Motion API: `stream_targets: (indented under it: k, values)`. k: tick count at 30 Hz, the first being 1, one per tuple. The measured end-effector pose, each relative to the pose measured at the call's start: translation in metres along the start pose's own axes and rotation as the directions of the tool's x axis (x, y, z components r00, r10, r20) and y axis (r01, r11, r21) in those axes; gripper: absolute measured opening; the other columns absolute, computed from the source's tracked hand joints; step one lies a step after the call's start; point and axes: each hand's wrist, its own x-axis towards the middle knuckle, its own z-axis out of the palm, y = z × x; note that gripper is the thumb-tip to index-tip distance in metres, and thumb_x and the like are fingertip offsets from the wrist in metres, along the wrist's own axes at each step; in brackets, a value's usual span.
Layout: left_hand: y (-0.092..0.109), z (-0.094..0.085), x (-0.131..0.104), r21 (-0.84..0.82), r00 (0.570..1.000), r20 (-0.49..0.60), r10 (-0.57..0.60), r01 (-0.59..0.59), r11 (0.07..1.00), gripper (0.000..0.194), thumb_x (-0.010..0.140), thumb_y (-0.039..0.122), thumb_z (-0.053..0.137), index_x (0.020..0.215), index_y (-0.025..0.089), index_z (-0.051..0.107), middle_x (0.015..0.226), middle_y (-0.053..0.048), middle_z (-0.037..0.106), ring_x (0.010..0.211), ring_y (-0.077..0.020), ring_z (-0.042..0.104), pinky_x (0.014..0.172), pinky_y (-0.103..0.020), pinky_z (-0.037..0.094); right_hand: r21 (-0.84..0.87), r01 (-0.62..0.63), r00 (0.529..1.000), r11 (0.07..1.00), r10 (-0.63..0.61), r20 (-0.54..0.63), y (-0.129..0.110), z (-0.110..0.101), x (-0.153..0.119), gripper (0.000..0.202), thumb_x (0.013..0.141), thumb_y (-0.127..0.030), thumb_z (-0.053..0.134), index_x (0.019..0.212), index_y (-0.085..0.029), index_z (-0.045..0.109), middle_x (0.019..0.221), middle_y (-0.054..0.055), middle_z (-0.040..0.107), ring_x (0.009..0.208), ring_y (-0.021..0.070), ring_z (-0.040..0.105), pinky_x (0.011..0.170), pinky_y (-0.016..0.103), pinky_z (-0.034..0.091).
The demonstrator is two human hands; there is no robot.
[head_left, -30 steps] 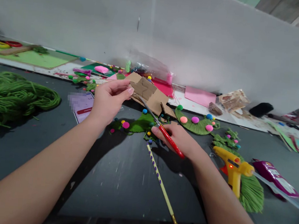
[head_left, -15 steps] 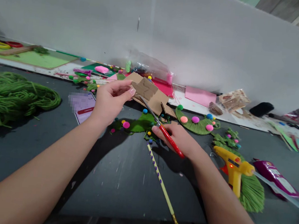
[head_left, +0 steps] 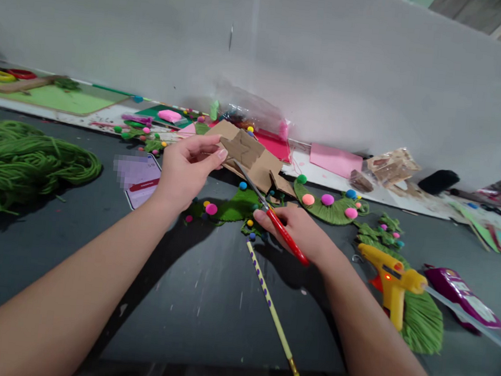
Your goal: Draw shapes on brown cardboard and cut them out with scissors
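My left hand (head_left: 193, 165) pinches the left edge of a folded brown cardboard piece (head_left: 263, 168), held above the table. Red-handled scissors (head_left: 288, 236) are gripped in my right hand (head_left: 299, 231); their blades point up and left against the cardboard's lower edge. Whether the blades are parted is hard to see. Below the cardboard lie green yarn-wrapped pieces with colourful pompoms, among them a pink pompom (head_left: 211, 209). A green curved piece (head_left: 337, 211) with pompoms rests right of the cardboard.
A yellow glue gun (head_left: 395, 279) lies at the right beside a purple packet (head_left: 461, 297). A yellow pencil (head_left: 272, 308) lies in front. Green yarn (head_left: 26, 166) is heaped at the left, near a phone (head_left: 138, 177). Pink paper (head_left: 336, 161) lies by the wall.
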Motion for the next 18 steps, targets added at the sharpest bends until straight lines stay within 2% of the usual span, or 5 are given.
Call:
stream_targets:
  k: [5,11,18]
  values:
    - [-0.001,0.000,0.000,-0.005,1.000,0.005,-0.012,0.012,1.000,0.029,0.072,0.025,0.086,0.099,0.020,0.078,0.089,-0.003,0.075,0.080,-0.0163,0.069,0.071,-0.032,0.061,-0.069,-0.024,0.998,0.997,0.019,-0.068,0.000,0.001,0.001,0.059,0.090,-0.069,0.055,0.059,-0.021,0.041,0.057,-0.001,0.040,0.055,0.0129,0.032,0.055,0.031,0.025]
    - [-0.002,-0.001,0.000,-0.015,1.000,0.006,-0.020,0.020,1.000,0.028,0.072,0.025,0.087,0.098,0.022,0.079,0.088,-0.003,0.075,0.080,-0.0161,0.069,0.070,-0.031,0.061,-0.170,-0.014,0.997,0.985,0.001,-0.076,-0.005,-0.001,0.002,0.058,0.092,-0.067,0.051,0.057,-0.021,0.041,0.056,-0.001,0.038,0.055,0.0130,0.028,0.055,0.031,0.023]
    - [-0.014,-0.004,0.003,-0.024,1.000,-0.018,-0.005,0.005,1.000,0.032,0.070,0.025,0.088,0.100,0.019,0.079,0.089,-0.004,0.075,0.079,-0.0158,0.069,0.070,-0.030,0.062,-0.215,0.014,0.995,0.977,-0.034,-0.090,-0.002,0.003,0.010,0.052,0.093,-0.054,0.052,0.056,-0.020,0.041,0.057,-0.001,0.037,0.056,0.0117,0.025,0.056,0.030,0.024]
